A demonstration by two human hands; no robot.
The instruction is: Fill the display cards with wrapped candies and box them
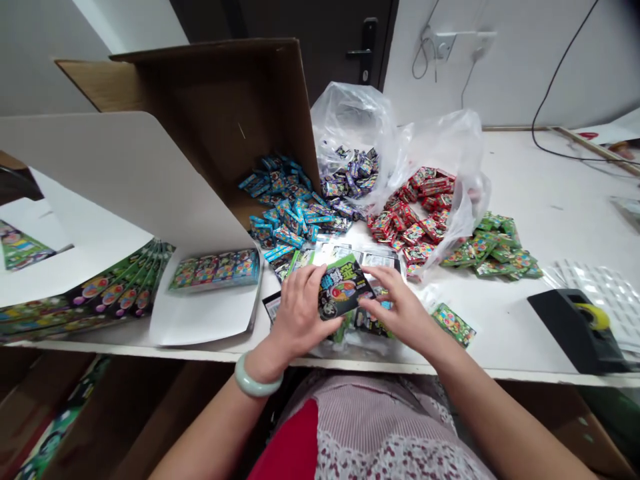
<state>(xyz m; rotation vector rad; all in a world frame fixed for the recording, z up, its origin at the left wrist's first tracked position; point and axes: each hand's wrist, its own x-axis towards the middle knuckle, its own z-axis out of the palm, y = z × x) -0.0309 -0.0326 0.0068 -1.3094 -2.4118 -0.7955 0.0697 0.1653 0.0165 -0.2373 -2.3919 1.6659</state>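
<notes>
A flat black and green printed packet (344, 288) is held above the front of the table. My left hand (301, 303) grips its left side, fingers on top and thumb below. At its right end, the thumb and forefinger of my right hand (395, 300) are closed on the edges. More black and green packets (373, 321) lie beneath my hands, partly hidden by them and by clear plastic. To the left, a white carton (200, 323) lies with its lid raised and a row of green, red and blue small boxes (215, 270) inside.
A cardboard box (215, 113) on its side spills blue small packs (287, 213). Clear bags hold purple packs (357, 173) and red packs (415, 213). Green packets (500, 247) are piled at right, near a black tape dispenser (575, 330). A single green packet (453, 325) lies by my right forearm.
</notes>
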